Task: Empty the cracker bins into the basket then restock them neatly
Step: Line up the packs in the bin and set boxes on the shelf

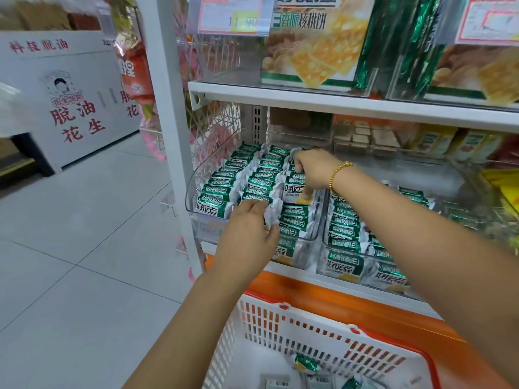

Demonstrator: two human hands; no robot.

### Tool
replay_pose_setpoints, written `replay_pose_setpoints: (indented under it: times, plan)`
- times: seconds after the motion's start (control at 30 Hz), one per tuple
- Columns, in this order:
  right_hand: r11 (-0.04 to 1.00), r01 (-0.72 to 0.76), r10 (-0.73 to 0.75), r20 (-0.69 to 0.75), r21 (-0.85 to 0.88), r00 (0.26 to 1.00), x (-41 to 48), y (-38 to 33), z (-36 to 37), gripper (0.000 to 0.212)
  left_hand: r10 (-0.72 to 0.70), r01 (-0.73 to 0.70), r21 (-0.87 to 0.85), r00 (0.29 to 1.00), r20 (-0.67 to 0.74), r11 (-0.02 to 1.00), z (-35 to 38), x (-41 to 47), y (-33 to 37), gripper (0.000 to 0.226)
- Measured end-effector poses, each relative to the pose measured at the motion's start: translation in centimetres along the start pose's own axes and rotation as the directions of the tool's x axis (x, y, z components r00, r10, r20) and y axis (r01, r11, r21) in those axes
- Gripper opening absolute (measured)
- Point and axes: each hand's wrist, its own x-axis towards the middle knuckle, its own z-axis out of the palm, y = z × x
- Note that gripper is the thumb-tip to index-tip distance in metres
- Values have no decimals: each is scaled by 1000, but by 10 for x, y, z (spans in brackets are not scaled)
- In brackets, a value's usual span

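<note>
A shop aisle with a pale, glossy tiled floor (pixel 84 248) runs beside white metal shelving (pixel 168 108). On its middle shelf sits the left bin (pixel 193 178), a clear plastic trough with a curved side wall. It is packed with three tight rows of cracker packets (pixel 224 178), shiny green-and-white foil with crimped white ends, printed 好吃点.

The left hand (pixel 247 228) is at the bin's front edge, with fingers curled over the front packets and one packet's white end pinched against the thumb. The right hand (pixel 311 169), wearing a gold bead bracelet (pixel 338 172), reaches into the bin's right row, its fingers curled down around a packet that stands on end.

Just right of that bin is a second clear bin (pixel 325 240) holding the same packets in looser stacks. On the shelf above are large flat packs (pixel 314 51) reading 香脆核桃饼, with pictures of square crackers, and a blurred price tag (pixel 233 15).

Below the bin, past an orange base strip (pixel 365 304), is the basket (pixel 309 315), white slotted plastic with a red-orange rim. A few packets (pixel 306 363) lie on its bottom.

Far left of the bin stands a white cabinet (pixel 70 94) lettered in red, 脱油花生 and 科技脱油.
</note>
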Motion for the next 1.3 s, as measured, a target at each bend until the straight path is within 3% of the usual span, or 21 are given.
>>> replay_pose_setpoints:
  times: [0.1, 0.17, 0.2, 0.3, 0.4, 0.53, 0.63, 0.77, 0.83, 0.93, 1.0, 1.07, 1.2, 1.3]
  plan:
    - [997, 60, -60, -1, -52, 998, -1, -1, 2, 39, 6, -6, 1, 1000, -10, 1000, 2, 0, 1, 47]
    - [993, 67, -68, -8, -101, 998, 3, 0, 9, 13, 10, -10, -1, 1000, -8, 1000, 3, 1, 1, 48]
    - [992, 62, -65, -20, -108, 998, 4, 0, 12, 10, 9, -9, -4, 1000, -4, 1000, 3, 1, 0, 48]
    - [993, 83, -87, -43, -83, 995, 0, 0, 15, 20, 8, -8, -13, 1000, -3, 1000, 2, -1, 0, 48]
    - [993, 115, -118, -140, -33, 983, -26, -4, 9, 12, 33, -38, -61, 996, -83, 997, 2, -9, 2, 46]
    - [963, 246, -206, -283, 113, 937, -104, -7, 15, 22, 120, -161, -168, 966, -230, 972, 3, -29, 7, 12]
    - [911, 312, -257, -221, 271, 941, -163, -3, 53, 22, 161, -178, -148, 980, -118, 973, 17, -50, 6, 29]
    - [898, 261, -317, 110, 355, 942, -198, 4, 145, 20, 113, -134, 62, 957, 267, 989, 60, -87, -8, 41]
    - [902, 181, -307, 288, 391, 907, -200, 9, 196, 20, 9, -112, 188, 877, 480, 976, 85, -108, -22, 40]
    - [895, 64, -286, 459, 441, 841, -200, 16, 275, 15, -229, 5, 302, 663, 713, 953, 114, -142, -49, 31]
    - [915, 33, -252, 504, 402, 826, -208, 17, 320, 9, -383, 37, 414, 462, 800, 910, 129, -164, -68, 25]
    - [933, 2, -213, 547, 360, 809, -221, 17, 357, 6, -500, 81, 504, 338, 797, 860, 141, -182, -87, 29]
    - [933, 14, -255, 632, 360, 732, -237, 5, 401, 33, -603, 310, 526, 261, 754, 792, 172, -210, -111, 32]
    - [904, 2, -315, 665, 427, 677, -238, -10, 412, 39, -660, 612, 433, 202, 724, 662, 198, -233, -123, 31]
